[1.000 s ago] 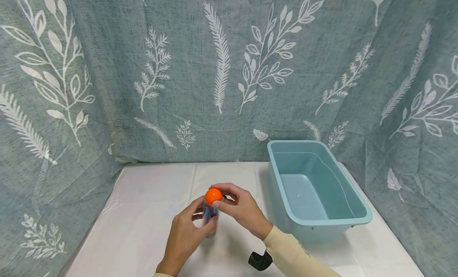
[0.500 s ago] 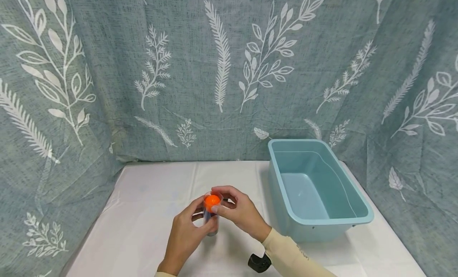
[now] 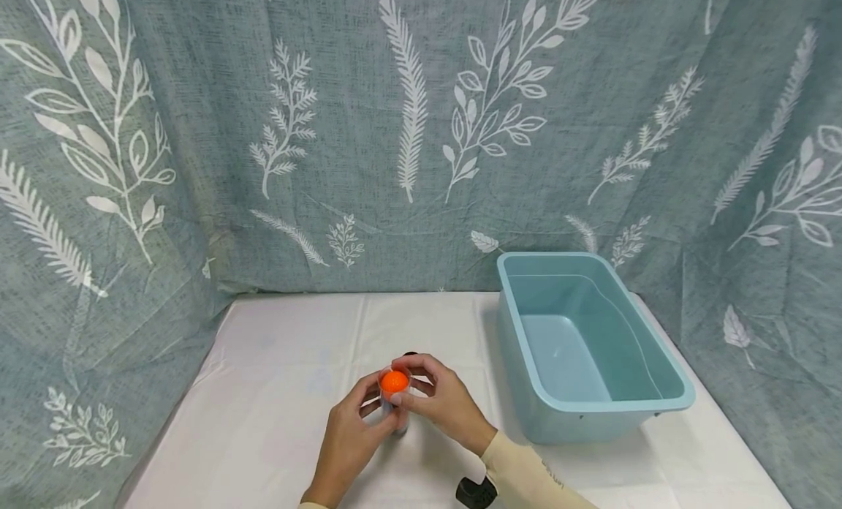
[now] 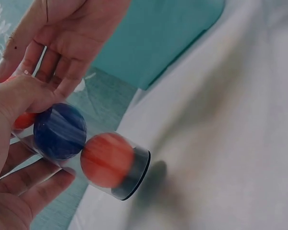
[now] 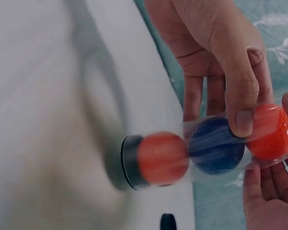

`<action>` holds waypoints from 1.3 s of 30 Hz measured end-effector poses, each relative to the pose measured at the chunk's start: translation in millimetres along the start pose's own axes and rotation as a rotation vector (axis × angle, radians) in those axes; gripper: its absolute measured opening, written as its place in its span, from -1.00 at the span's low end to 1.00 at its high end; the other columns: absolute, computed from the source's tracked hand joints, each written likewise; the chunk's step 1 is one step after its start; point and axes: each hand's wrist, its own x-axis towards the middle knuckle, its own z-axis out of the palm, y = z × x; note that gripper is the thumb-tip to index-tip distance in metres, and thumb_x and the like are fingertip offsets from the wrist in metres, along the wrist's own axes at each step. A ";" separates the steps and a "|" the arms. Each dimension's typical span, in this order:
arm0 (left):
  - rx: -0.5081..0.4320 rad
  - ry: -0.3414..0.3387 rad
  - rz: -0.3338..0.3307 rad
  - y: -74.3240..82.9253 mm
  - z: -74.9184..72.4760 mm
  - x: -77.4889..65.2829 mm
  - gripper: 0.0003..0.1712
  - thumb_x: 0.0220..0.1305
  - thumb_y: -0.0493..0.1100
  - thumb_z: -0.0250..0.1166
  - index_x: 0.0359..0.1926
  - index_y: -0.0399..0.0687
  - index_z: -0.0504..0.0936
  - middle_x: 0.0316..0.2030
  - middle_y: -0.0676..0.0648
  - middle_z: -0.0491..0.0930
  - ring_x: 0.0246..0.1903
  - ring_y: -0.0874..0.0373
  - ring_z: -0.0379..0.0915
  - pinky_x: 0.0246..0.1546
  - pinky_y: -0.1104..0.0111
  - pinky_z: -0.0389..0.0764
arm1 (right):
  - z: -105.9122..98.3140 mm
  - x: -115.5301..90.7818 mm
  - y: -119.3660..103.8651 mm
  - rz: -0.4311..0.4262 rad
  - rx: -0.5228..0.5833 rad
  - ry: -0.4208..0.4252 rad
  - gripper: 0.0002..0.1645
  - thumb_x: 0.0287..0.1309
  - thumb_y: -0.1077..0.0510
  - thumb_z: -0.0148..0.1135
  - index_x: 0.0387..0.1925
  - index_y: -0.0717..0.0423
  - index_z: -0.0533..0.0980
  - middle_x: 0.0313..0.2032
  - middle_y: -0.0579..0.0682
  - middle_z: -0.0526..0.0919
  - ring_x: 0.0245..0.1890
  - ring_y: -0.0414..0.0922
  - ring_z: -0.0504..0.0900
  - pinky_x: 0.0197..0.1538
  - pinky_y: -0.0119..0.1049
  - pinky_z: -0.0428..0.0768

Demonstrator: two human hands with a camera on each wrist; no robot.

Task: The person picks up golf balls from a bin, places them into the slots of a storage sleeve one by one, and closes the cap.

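A clear tube [image 5: 252, 165] with a black base [image 5: 130, 162] stands tilted between both hands. Inside it sit an orange ball [image 5: 163, 158] at the bottom, a blue ball [image 5: 216, 143] above that, and a dimpled orange golf ball [image 3: 395, 382] at the mouth. My left hand [image 3: 351, 439] grips the tube's side, its thumb [image 5: 242, 122] across the wall beside the blue ball. Thumb and fingers of my right hand [image 3: 444, 403] hold the tube's rim from the other side. In the left wrist view, the left thumb partly hides the top ball.
A light blue plastic tub [image 3: 536, 363] stands on the white-covered table [image 3: 283, 377] to the right. Behind hangs a grey-green leaf-print curtain [image 3: 329, 129]. A black device [image 3: 476, 492] is at the right wrist. A small black thing [image 3: 411, 353] shows just behind the right fingers.
The top orange ball has gone from above the tube's rim down into its mouth. Both hands and the tube sit slightly lower in the head view, which has itself shifted a little.
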 end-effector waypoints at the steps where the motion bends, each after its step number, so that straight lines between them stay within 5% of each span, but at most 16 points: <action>1: -0.005 -0.003 -0.012 -1.9 0.4 -0.7 -0.37 0.07 -0.27 0.55 0.20 0.05 0.60 0.10 0.05 0.63 0.01 0.15 0.63 0.03 0.40 0.66 | 0.4 -0.6 2.6 0.002 0.005 -0.002 -0.46 0.18 0.13 0.48 0.18 0.06 0.53 0.15 -0.04 0.58 0.22 -0.05 0.51 0.34 -0.29 0.47; 16: -0.027 -0.020 -0.052 -13.1 1.0 -4.0 -0.37 0.10 -0.23 0.55 0.21 0.08 0.58 0.13 0.05 0.61 0.04 0.13 0.61 0.05 0.38 0.65 | 4.1 -3.7 14.1 -0.015 0.006 -0.023 -0.40 0.19 0.17 0.46 0.24 0.09 0.48 0.20 -0.03 0.53 0.25 -0.06 0.47 0.36 -0.29 0.44; 22: -0.041 -0.022 -0.055 -14.3 0.1 -3.8 -0.35 0.06 -0.27 0.57 0.20 0.10 0.58 0.12 0.05 0.62 0.04 0.11 0.61 0.04 0.39 0.65 | -4.4 -1.4 16.1 -0.039 -0.036 0.003 -0.57 0.40 0.11 0.26 0.25 0.01 0.49 0.22 -0.02 0.55 0.27 -0.10 0.49 0.36 -0.25 0.46; 31: -0.038 -0.032 -0.030 -16.0 -1.2 -4.0 -0.37 0.11 -0.28 0.54 0.21 0.01 0.56 0.12 -0.04 0.61 0.05 0.06 0.60 0.06 0.34 0.66 | -18.3 19.2 33.1 -0.016 -0.252 0.226 -0.62 0.40 0.06 0.26 0.16 0.12 0.55 0.12 0.02 0.59 0.18 0.01 0.56 0.30 -0.09 0.53; 39: -0.039 -0.033 -0.016 -14.8 -1.6 -5.3 -0.36 0.09 -0.30 0.54 0.21 0.04 0.56 0.11 0.01 0.62 0.03 0.11 0.60 0.06 0.36 0.65 | -25.0 40.9 52.6 0.077 -0.477 0.187 -0.36 0.19 0.17 0.42 0.26 0.29 0.45 0.26 0.20 0.39 0.26 0.19 0.39 0.32 0.14 0.43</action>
